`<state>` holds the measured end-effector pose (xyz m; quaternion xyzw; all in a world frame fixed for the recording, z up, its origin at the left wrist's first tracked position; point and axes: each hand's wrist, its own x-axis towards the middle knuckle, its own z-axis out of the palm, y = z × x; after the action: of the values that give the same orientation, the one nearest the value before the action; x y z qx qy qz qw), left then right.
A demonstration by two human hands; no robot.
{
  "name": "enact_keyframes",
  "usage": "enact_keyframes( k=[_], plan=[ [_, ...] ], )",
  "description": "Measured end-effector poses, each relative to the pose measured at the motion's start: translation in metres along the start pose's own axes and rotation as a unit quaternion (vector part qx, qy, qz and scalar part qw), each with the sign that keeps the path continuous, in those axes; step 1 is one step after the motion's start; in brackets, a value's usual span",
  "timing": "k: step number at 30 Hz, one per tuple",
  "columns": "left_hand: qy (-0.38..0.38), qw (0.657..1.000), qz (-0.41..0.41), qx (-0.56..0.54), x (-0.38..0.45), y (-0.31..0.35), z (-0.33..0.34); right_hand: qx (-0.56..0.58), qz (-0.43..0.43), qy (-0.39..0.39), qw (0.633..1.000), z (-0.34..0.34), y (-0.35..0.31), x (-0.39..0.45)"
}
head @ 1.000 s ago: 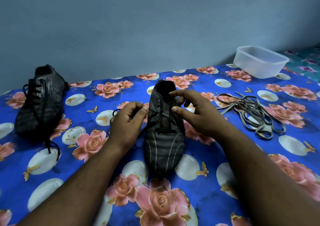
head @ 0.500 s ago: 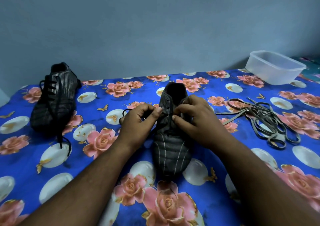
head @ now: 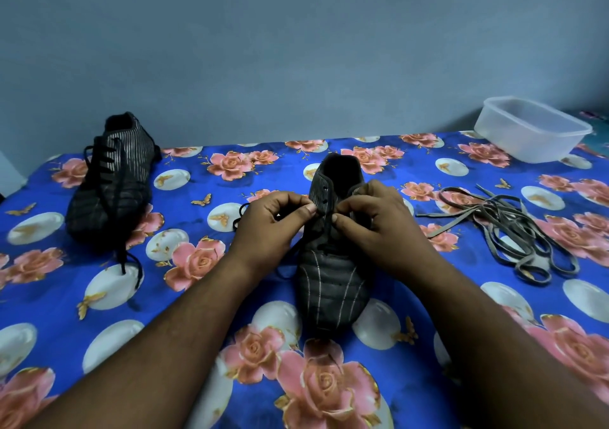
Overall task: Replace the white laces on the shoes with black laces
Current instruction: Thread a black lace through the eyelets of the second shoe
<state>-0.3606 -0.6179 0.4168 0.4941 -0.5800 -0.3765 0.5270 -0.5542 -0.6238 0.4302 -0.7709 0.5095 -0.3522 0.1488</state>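
Observation:
A dark striped shoe (head: 331,283) lies in front of me, toe toward me. My left hand (head: 267,227) pinches the black lace (head: 242,216) at the shoe's left eyelet edge, and the lace trails off to the left and under my wrist. My right hand (head: 379,227) pinches the lace at the eyelets on the right flap. A second dark shoe (head: 112,184), laced in black, stands at the far left. The removed pale laces (head: 514,234) lie in a tangled heap to the right.
Everything rests on a blue cloth with pink roses (head: 197,257). A clear plastic tub (head: 530,128) stands at the back right corner. A plain grey-blue wall rises just behind the cloth.
Both hands have closed in on the shoe's eyelets. My right hand came down from the shoe's opening to the lacing; the view shifted left, so everything sits further right.

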Motion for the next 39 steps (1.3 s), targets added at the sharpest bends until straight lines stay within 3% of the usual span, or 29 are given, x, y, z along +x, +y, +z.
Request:
enact_keyframes(
  k=[2, 3, 4, 6, 8, 14, 16, 18, 22, 26, 30, 35, 37, 39],
  plan=[
    [-0.009, 1.000, -0.012, 0.014, 0.002, -0.001, -0.003, -0.008, -0.008, -0.004, 1.000, -0.001, 0.001, -0.001],
    [0.001, 0.997, -0.012, 0.075, 0.004, -0.004, -0.005, -0.015, -0.014, -0.006, 1.000, -0.002, 0.002, -0.001],
    [0.023, 0.981, -0.001, 0.192, 0.005, -0.007, -0.008, -0.018, -0.019, -0.009, 1.000, -0.003, 0.004, -0.001],
    [0.057, 0.906, 0.033, 0.417, 0.005, -0.010, -0.011, -0.004, -0.026, -0.013, 1.000, -0.006, 0.006, -0.001],
    [0.056, 0.878, 0.062, 0.471, 0.003, -0.010, -0.011, 0.032, -0.026, -0.012, 0.999, -0.009, 0.008, -0.001],
    [0.083, 0.891, 0.130, 0.427, -0.002, -0.005, -0.011, 0.084, -0.035, 0.021, 0.996, -0.018, 0.016, 0.003],
    [0.046, 0.903, 0.147, 0.402, -0.005, -0.001, -0.013, 0.096, -0.038, 0.042, 0.994, -0.021, 0.017, 0.005],
    [0.003, 0.891, 0.149, 0.428, -0.010, 0.003, -0.012, 0.102, -0.041, 0.054, 0.992, -0.024, 0.018, 0.005],
    [-0.012, 0.887, 0.163, 0.431, -0.013, 0.002, -0.012, 0.083, -0.052, 0.037, 0.994, -0.024, 0.018, 0.003],
    [-0.051, 0.941, 0.103, 0.319, -0.013, -0.003, -0.014, 0.051, -0.098, -0.019, 0.994, -0.022, 0.012, -0.002],
    [-0.028, 0.985, 0.085, 0.148, -0.013, 0.002, -0.011, 0.018, -0.141, -0.058, 0.988, -0.022, 0.006, -0.004],
    [-0.122, 0.986, 0.112, 0.008, -0.015, 0.011, -0.005, -0.041, -0.138, -0.046, 0.988, -0.013, -0.005, -0.003],
    [-0.135, 0.981, 0.138, 0.017, -0.015, 0.012, -0.003, -0.057, -0.148, -0.020, 0.987, -0.010, -0.008, -0.003],
    [-0.101, 0.974, 0.191, 0.067, -0.013, 0.010, -0.003, -0.063, -0.150, -0.005, 0.987, -0.010, -0.010, -0.005]
  ],
)
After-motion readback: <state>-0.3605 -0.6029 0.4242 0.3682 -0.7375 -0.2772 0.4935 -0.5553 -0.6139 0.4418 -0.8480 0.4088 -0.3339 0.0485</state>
